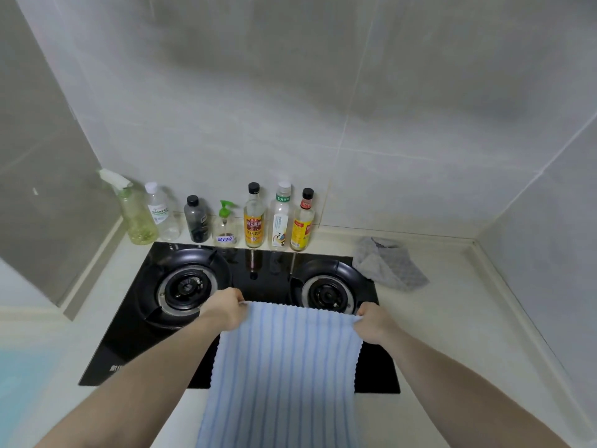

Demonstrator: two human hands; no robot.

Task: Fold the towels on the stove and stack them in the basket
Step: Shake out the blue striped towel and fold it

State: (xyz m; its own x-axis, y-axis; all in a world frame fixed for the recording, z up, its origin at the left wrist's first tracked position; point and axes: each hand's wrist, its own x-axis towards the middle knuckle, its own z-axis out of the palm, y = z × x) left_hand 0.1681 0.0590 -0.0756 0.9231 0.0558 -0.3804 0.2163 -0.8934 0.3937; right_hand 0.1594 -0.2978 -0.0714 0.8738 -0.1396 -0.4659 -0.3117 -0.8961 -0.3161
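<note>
Along the back wall, a pale countertop [452, 318], running into tiled corners at left and right. Set into its middle, a black glass gas stove [258, 279] with two round burners, left burner [187, 286] and right burner [328, 294]. Over the stove's front half, a light blue striped towel [284, 367], held up flat and spread wide, top edge stretched level between the two hands, lower end falling past the stove's front edge and out of view at the bottom. At the towel's upper left corner, the left hand [224, 305], fingers curled and pinching the cloth. At the upper right corner, the right hand [371, 321], gripping likewise, knuckles toward the right burner. Beside the stove's back right corner, a crumpled grey towel [387, 263], lying on the countertop and just overlapping the stove's edge. Along the countertop's back edge, a row of bottles: green spray bottle [137, 211] nearest the left corner, then a clear bottle [161, 211], a dark bottle [196, 219], a small pump dispenser [225, 226], a soy sauce bottle [254, 218], a white-labelled bottle [280, 218], and a yellow-labelled bottle [303, 221]. No basket in view.
</note>
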